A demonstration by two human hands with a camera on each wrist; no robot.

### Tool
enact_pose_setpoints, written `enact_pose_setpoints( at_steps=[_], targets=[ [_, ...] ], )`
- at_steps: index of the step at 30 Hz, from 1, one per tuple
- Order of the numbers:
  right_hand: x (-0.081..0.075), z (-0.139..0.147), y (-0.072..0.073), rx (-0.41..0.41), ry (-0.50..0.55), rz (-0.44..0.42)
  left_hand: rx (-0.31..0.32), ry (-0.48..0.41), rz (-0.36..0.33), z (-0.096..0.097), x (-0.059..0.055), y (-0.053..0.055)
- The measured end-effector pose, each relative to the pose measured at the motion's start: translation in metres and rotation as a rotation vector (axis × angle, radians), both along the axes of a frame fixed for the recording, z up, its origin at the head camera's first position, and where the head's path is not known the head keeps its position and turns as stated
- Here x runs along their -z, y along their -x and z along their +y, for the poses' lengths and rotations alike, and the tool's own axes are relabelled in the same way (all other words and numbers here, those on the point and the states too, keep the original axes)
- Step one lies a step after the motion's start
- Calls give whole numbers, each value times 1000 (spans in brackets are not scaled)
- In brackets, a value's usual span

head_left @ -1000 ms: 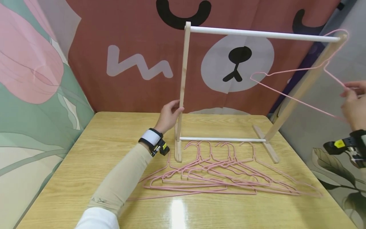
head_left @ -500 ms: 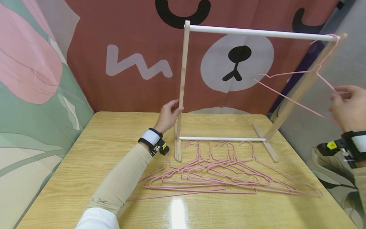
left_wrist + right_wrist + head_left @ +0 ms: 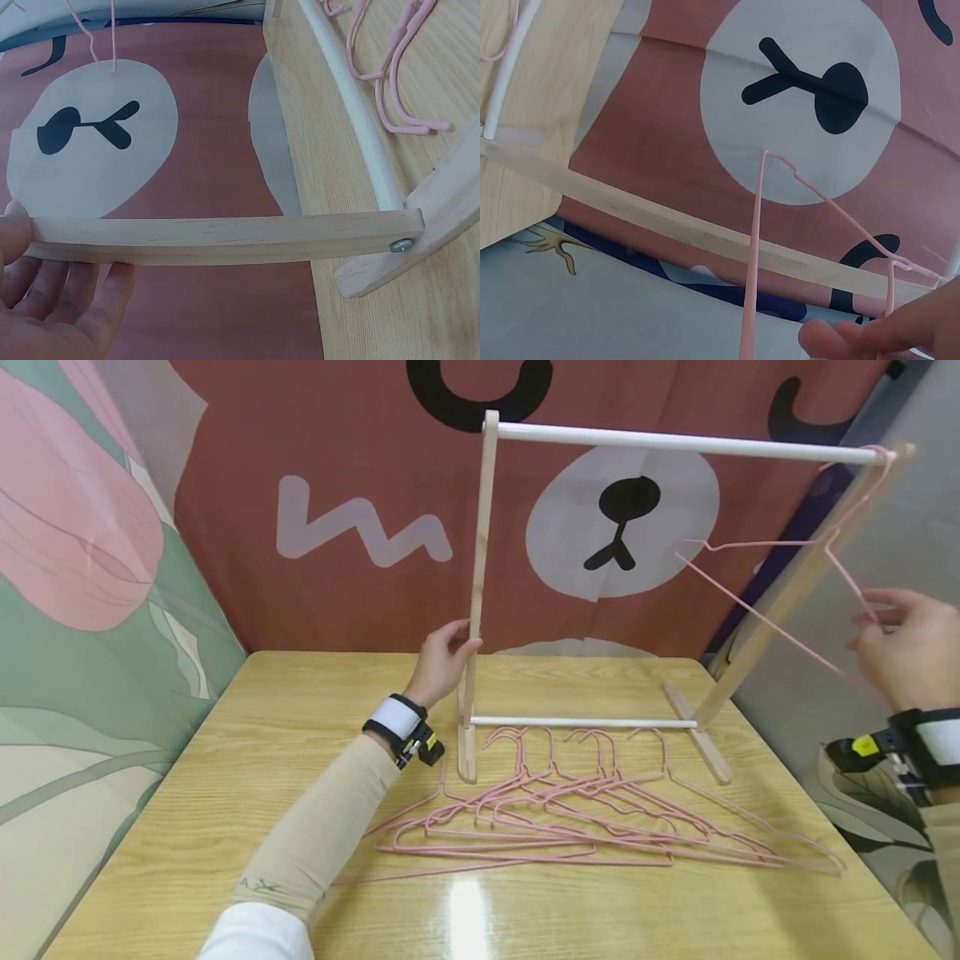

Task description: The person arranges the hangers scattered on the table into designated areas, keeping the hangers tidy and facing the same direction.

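Note:
My left hand grips the left wooden post of a small clothes rack, thumb in front; the left wrist view shows fingers below that post. At the right, my right hand pinches one shoulder of a pink wire hanger. The hanger's hook passes over the right end of the white top rod, beside the right post. In the right wrist view, the hanger tilts, and part of its wire is hidden behind the right hand.
Several more pink hangers lie overlapped on the wooden table, before the rack's lower white rod. The rack's right foot stands near the table's right edge. A bear-print cloth hangs behind.
The right hand has moved left and slightly down with the hanger, bringing its hook from beyond the right post onto the top rod. The left hand keeps its place on the post.

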State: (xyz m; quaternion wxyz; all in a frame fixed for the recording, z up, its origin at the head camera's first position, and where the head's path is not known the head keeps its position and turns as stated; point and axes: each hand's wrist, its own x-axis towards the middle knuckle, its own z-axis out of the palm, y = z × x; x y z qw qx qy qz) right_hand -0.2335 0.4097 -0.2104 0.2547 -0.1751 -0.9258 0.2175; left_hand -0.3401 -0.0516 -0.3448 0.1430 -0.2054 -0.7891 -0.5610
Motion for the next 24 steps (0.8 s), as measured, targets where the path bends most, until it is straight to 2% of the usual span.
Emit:
enact_pose_setpoints(
  at_steps=[11,18,24],
  targets=[
    [3,5,-1,-16,-16,12,3,2,2,0,0,-1],
    [2,1,-8,-22,-10,10,2,0,-2,-1,0,-2],
    [3,1,-15,-78,32,43,1,0,-2,0,-1,-1]
  ],
)
